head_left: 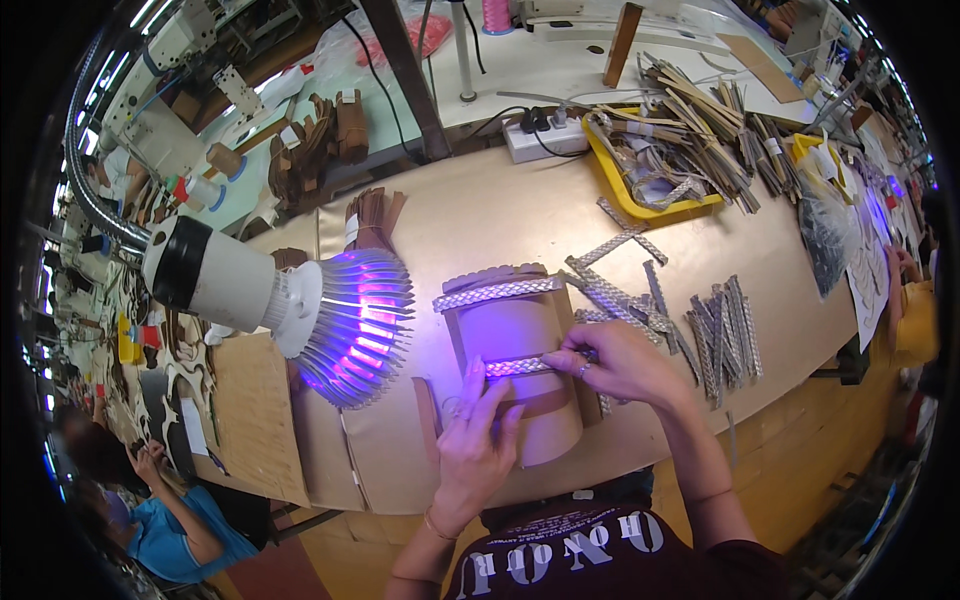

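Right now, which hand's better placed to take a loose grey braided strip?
Right hand, probably: though pinching the silver braided strip, it's nearer the loose grey strips; left hand is farther off.

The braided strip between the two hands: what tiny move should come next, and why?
Maybe press the braided strip down toward the right: it lies across the curved brown form, the left hand at its left part and the right hand pinching its right.

Workshop with a yellow-brown floor [800, 430]
A lamp [300, 308] glows purple over a tan table [450, 210]; a white bench [545, 85] stands behind.
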A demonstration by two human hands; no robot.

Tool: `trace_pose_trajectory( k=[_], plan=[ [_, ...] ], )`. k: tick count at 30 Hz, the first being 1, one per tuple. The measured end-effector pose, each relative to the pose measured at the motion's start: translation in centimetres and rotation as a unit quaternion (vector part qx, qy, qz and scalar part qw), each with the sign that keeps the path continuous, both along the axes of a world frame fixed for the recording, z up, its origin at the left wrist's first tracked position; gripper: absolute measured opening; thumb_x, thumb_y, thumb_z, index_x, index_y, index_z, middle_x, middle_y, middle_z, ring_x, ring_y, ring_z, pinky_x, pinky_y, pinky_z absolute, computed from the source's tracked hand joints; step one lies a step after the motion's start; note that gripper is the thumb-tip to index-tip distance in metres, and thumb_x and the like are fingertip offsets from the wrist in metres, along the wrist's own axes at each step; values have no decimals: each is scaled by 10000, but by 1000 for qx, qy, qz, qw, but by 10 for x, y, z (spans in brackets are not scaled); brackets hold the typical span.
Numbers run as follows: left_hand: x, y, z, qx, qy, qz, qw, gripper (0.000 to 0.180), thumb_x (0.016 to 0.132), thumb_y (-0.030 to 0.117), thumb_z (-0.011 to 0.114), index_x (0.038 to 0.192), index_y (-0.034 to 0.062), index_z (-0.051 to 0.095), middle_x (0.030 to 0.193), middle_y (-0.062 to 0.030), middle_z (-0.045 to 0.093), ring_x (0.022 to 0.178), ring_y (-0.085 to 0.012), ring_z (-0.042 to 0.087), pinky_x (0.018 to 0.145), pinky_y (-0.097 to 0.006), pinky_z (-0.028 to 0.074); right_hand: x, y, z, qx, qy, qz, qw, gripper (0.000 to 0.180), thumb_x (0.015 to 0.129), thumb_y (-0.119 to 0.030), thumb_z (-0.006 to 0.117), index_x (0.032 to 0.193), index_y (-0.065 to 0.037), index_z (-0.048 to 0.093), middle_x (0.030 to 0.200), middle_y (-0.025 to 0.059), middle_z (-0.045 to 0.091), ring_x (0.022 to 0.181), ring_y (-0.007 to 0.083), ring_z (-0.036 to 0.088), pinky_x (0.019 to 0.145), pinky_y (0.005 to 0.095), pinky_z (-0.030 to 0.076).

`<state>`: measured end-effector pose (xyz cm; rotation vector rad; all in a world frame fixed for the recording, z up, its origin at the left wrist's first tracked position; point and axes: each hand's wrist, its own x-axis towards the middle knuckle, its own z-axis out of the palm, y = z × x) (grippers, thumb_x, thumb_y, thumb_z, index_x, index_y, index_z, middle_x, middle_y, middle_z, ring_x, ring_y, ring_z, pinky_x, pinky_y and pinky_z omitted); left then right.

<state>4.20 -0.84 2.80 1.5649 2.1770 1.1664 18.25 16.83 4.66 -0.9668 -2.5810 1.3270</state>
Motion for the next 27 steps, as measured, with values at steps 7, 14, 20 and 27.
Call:
trace_pose_trajectory(
  k=[7, 14, 20, 27],
  plan=[
    [-1, -5, 8, -2, 114, 4, 993, 406, 838, 135, 724, 1216, 43, 609, 1438, -241, 442, 1304, -428, 455, 1077, -500, 372, -9, -9, 6, -77, 52, 24, 995, 345, 920, -352, 615, 818, -28, 681, 586, 120, 552, 511, 218, 500, 531, 359, 400],
    [12, -9, 11, -26, 33, -35, 999, 359, 879, 144, 677, 1214, 33, 612, 1461, -250, 408, 1329, -434, 425, 1082, -481, 369, -19, -22, 13, -9, 38, -7, 999, 325, 891, -339, 656, 774, -36, 665, 574, 88, 566, 516, 184, 530, 539, 331, 425],
    [12, -7, 11, -37, 29, -54, 997, 378, 897, 166, 662, 1244, 29, 599, 1469, -273, 383, 1318, -444, 434, 1063, -458, 392, 8, -16, 24, -122, 35, -78, 989, 332, 886, -326, 696, 791, -9, 677, 611, 69, 591, 557, 133, 529, 544, 292, 426],
    [19, -3, 24, -105, 56, -62, 991, 459, 892, 199, 677, 1307, 40, 564, 1474, -317, 339, 1346, -470, 378, 1066, -489, 371, 16, -19, 15, -89, 105, -85, 987, 350, 915, -312, 662, 808, 21, 667, 582, 115, 564, 527, 187, 543, 527, 345, 411]
  ],
)
